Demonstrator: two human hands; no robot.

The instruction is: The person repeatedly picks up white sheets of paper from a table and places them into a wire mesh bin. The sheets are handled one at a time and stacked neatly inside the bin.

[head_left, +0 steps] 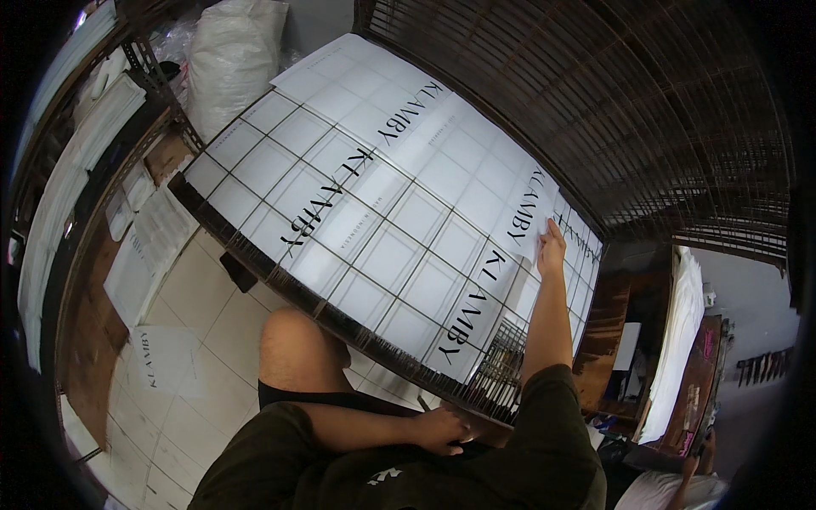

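A wire drying rack shelf (399, 285) slants up in front of me, covered with thin white printed sheets (408, 225) bearing large black lettering. My right hand (551, 245) reaches over its right side, with thumb and fingers pinched on the edge of a printed sheet (501, 183) that lies across the wires. Low by my lap, near the front edge of the rack, my left hand (440, 431) is closed with its fingers curled. A short dark stick-like thing (422, 403) shows beside it; what the fingers hold is hidden.
More wire shelves (612, 93) stand raised behind the sheets. At left are a metal shelf with stacked white sheets (76, 195) and a white sack (234, 68). A loose sheet (170, 361) lies on the tiled floor. White sheets (676, 340) hang at right, near another person (680, 489).
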